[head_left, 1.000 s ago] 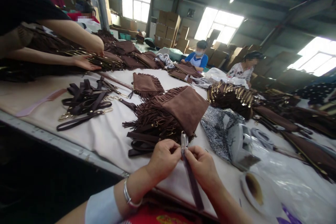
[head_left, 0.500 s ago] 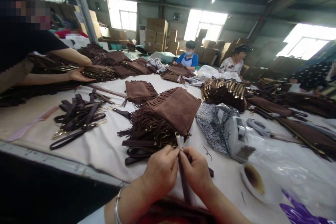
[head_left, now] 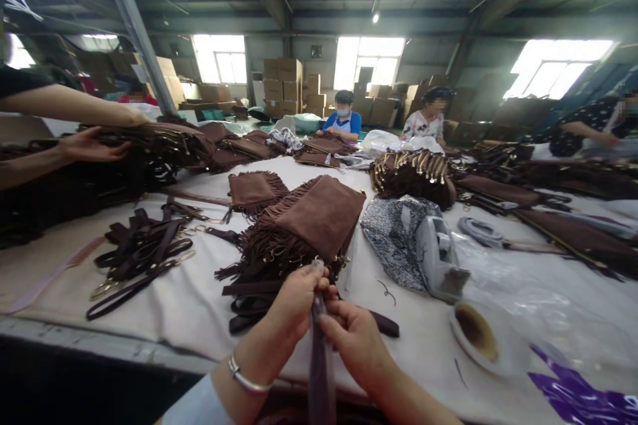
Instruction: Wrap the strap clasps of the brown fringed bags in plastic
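Observation:
A dark strap in clear plastic wrap (head_left: 321, 372) hangs down between my hands at the near edge of the table. My left hand (head_left: 299, 299) is closed on its upper end, where a bit of plastic pokes out above the fingers. Lower down, my right hand (head_left: 356, 342) pinches the same wrapped strap. Just beyond lies a stack of brown fringed pouches (head_left: 321, 212), with folded dark straps (head_left: 254, 299) at its near side.
Loose dark straps with gold clips (head_left: 144, 242) and a pink comb (head_left: 54, 279) lie left. Right are a tape dispenser (head_left: 438, 255), a tape roll (head_left: 476, 335) and purple plastic (head_left: 583, 388). A co-worker's hands (head_left: 92, 146) hold stacked pouches (head_left: 164, 146) at the left.
My right hand has slid down the strap, away from its top end. The view has tilted up. At the left, the co-worker's hands have lifted the stacked pouches.

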